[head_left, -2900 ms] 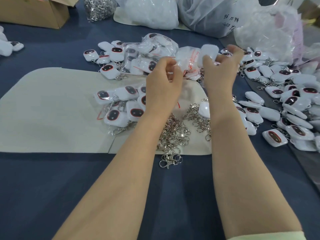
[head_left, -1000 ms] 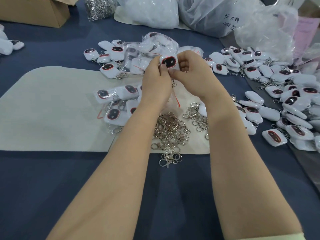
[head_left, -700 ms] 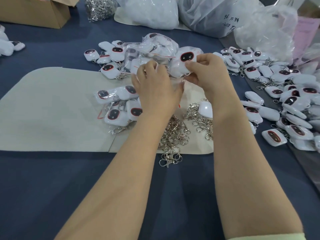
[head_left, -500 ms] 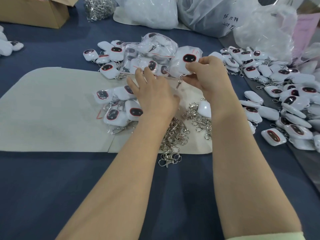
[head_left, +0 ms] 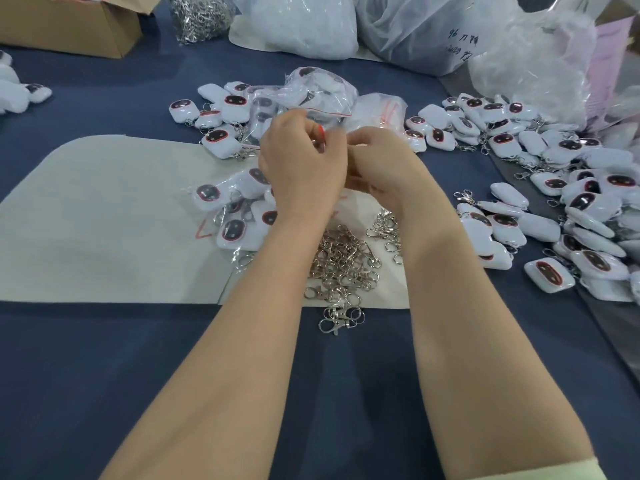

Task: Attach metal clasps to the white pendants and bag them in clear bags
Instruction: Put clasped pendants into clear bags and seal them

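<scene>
a: where are the hands?
b: close together above the far edge of the beige mat (head_left: 104,220). the left hand (head_left: 301,168) has its fingers curled, pinching the red-sealed top of a clear bag (head_left: 322,136). the right hand (head_left: 384,171) curls in to meet it at the same spot and grips the bag too.
a: is a pendant inside?
b: can't tell, the hands hide it.
a: and the clasps?
b: the loose metal clasps (head_left: 343,258) lie in a heap on the mat's near edge, between the forearms, a few spilling onto the blue cloth (head_left: 104,375).
a: finished pieces?
b: the bagged pendants (head_left: 235,209) sit on the mat just left of the left wrist, and more bagged ones (head_left: 311,95) are piled beyond the hands. the unbagged pendants (head_left: 554,188), white with dark red-rimmed faces, spread across the cloth to the right.
a: anything farther back?
b: a cardboard box (head_left: 69,26) at the far left, and big plastic sacks (head_left: 298,26) along the back edge.
</scene>
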